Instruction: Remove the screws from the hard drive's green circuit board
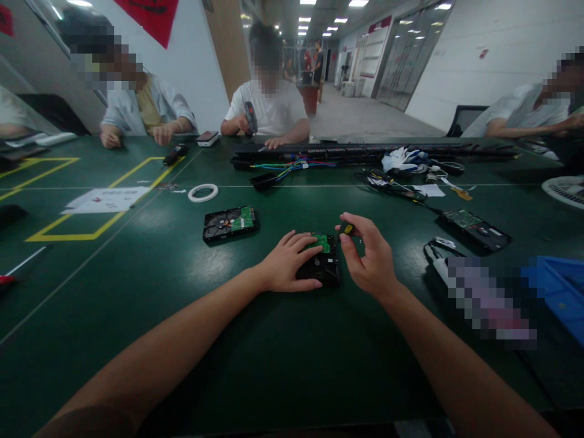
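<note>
A black hard drive (325,266) with a green circuit board facing up lies on the green table (255,340) in front of me. My left hand (287,263) rests on its left side, fingers spread flat, pressing it down. My right hand (367,252) hovers just right of the drive, fingers curled round a small screwdriver (347,229) with a black and yellow handle held upright over the drive's far right corner.
A second hard drive (229,223) lies to the left, a third (474,229) to the right. A tape roll (203,193), cables (292,167), a long black bar (365,152) and gloves (404,159) lie beyond. A blue bin (563,292) sits right. Three people sit around the table.
</note>
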{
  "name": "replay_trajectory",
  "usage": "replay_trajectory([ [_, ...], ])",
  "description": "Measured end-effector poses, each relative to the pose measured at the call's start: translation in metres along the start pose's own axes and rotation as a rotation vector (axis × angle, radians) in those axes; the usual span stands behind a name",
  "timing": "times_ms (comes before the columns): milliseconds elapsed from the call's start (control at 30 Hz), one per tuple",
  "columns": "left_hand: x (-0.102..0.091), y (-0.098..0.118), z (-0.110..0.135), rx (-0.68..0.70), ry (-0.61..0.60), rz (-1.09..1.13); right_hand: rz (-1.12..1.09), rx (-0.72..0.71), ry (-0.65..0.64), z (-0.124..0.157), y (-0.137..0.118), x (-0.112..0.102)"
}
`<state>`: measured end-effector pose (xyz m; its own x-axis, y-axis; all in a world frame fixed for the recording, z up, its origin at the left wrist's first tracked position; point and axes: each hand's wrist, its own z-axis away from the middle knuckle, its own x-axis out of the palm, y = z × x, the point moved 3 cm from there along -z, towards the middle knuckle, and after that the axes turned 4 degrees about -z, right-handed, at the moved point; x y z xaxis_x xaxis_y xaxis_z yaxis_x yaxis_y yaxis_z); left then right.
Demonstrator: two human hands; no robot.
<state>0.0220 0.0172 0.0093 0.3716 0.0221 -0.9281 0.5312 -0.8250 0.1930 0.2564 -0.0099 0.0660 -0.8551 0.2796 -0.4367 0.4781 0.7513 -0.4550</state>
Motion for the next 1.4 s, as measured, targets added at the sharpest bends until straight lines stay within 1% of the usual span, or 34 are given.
replay_trajectory([
  [167,-0.001,0.000,0.000,0.004,0.005,0.021,0.106,-0.038,0.077,-0.003,-0.001,-0.003],
  [267,0.000,0.000,0.000,0.001,0.006,0.023,0.091,-0.003,0.080,-0.001,0.001,-0.001],
  [400,0.001,-0.001,0.000,-0.004,-0.006,0.003,0.015,0.049,0.050,0.002,0.002,0.002],
  [533,0.002,-0.001,0.000,-0.001,-0.011,-0.012,-0.009,0.034,-0.002,0.003,0.000,0.003],
  [667,0.002,-0.002,0.001,-0.002,-0.007,-0.008,0.071,-0.011,0.037,0.000,-0.002,0.000],
  [767,0.002,-0.002,0.001,-0.004,-0.011,-0.003,0.112,0.001,0.063,-0.001,0.000,-0.002],
  [867,0.002,-0.002,0.001,-0.002,-0.013,-0.002,0.103,0.019,0.062,0.000,0.005,-0.001],
  [967,0.001,-0.001,0.000,-0.005,-0.013,-0.005,0.060,0.042,0.040,0.003,0.009,0.000],
  [1133,0.000,-0.001,0.000,0.003,-0.014,-0.012,-0.027,0.060,-0.039,0.004,0.008,0.003],
  [1300,0.000,0.000,0.000,-0.003,-0.011,-0.007,-0.102,0.075,-0.067,0.004,0.006,0.004],
  [1400,0.000,0.000,0.000,-0.008,-0.005,-0.003,-0.099,0.086,-0.081,0.005,0.005,0.005],
])
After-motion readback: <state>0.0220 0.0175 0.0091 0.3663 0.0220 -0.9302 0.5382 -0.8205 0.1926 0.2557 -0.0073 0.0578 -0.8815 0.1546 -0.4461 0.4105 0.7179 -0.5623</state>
